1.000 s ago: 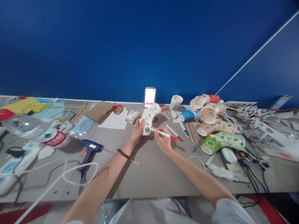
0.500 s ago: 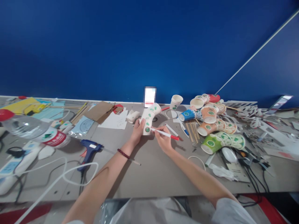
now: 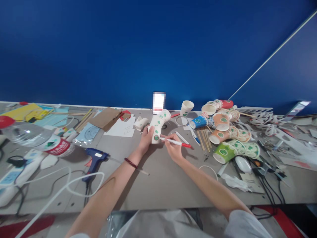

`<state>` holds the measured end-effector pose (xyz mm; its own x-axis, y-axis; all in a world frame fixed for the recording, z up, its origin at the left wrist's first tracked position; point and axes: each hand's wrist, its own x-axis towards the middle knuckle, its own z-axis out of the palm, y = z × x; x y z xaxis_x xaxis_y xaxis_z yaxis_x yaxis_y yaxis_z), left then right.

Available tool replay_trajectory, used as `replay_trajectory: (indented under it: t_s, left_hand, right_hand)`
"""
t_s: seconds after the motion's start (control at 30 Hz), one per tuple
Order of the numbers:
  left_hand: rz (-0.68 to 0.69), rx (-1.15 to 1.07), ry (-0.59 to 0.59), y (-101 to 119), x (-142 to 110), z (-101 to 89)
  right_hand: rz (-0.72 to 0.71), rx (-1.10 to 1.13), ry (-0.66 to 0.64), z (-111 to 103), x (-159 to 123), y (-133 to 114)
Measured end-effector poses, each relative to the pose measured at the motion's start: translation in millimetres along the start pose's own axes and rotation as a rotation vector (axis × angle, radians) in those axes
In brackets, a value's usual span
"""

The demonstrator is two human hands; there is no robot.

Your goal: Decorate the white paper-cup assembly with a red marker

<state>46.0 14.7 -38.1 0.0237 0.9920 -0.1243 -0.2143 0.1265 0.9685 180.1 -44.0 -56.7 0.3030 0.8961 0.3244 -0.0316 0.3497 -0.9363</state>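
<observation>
My left hand (image 3: 146,139) is closed around the side of a white paper cup (image 3: 156,132) with green leaf prints and a round emblem. This cup is joined to another white cup (image 3: 164,115) above it, which tilts to the right. In my right hand (image 3: 172,147) is a white marker with a red end (image 3: 178,142), gripped like a pen. Its tip points left and is at the right edge of the lower cup; whether it touches the surface I cannot tell. A white pen (image 3: 181,137) lies just behind my right hand.
Colored paper cups (image 3: 223,153) lie clustered on the right, near wooden sticks (image 3: 203,140). A paper cup (image 3: 186,108) stands by the wall. On the left are a blue glue gun (image 3: 95,162), a plastic bottle (image 3: 37,135), a power strip (image 3: 19,177) and a white cable (image 3: 44,206).
The marker's red end has shifted very slightly to the right. Both hands and the cups stay almost where they were.
</observation>
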Motion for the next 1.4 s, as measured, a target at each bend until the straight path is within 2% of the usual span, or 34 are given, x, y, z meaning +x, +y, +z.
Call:
replay_trajectory:
  t_s: [0.43,0.77,1.1,1.4]
  left_hand:
    - [0.012,0.024,0.010,-0.4,0.5,0.0]
    - [-0.002,0.040,0.008,4.0,-3.3,0.3]
    - [0.013,0.070,0.032,8.5,-5.3,2.4]
    - [-0.008,0.063,0.041,9.9,-6.2,3.0]
  right_hand:
    - [0.007,-0.012,0.020,1.5,0.0,-5.0]
    - [0.008,-0.017,-0.023,-0.8,-0.4,-4.2]
    - [0.002,-0.026,0.024,1.9,-0.3,-7.1]
    - [-0.004,-0.014,-0.033,-1.0,0.3,-5.9]
